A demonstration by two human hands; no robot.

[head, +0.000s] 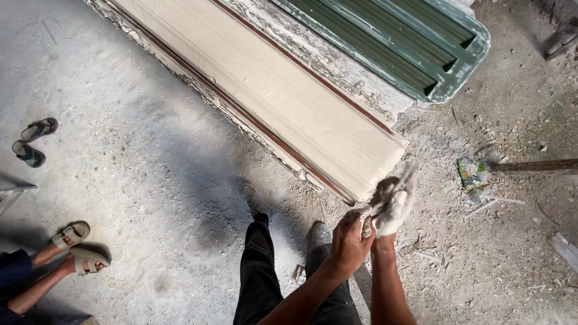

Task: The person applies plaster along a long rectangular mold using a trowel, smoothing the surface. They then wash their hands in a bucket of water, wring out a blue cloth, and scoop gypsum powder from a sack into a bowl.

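My right hand (392, 204) wears a dirty white glove smeared with grey. It hovers just off the near end of a long beige moulded panel (283, 96) that lies on the floor. A pale blurred strip sticks up from the glove's top; I cannot tell whether it is a tool or a loose glove finger. My bare left hand (349, 241) is closed at the glove's cuff, pinching it by the wrist. Both of my shoes (319, 233) stand on the dusty floor below the hands, in black trousers.
A green louvred shutter (415, 42) lies beyond the beige panel. Another person's sandalled feet (78, 247) are at the lower left, with a loose pair of sandals (33, 141) farther up. Rubble, a crumpled green packet (472, 173) and a wooden stick (536, 165) lie at right.
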